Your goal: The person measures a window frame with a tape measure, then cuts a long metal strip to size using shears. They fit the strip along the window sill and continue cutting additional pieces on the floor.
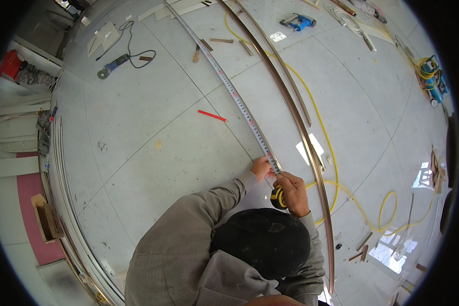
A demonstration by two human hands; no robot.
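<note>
Head view, looking down: on a pale tiled floor, the right hand (294,194) grips a yellow-and-black tape measure (277,198). Its blade (233,92) runs away to the upper left. The left hand (262,169) is at the blade's near end; whether it pinches is unclear. Measuring seems under way: the blade is drawn out, but no mark can be made out. An angle grinder (113,66) lies unused, left of the blade.
</note>
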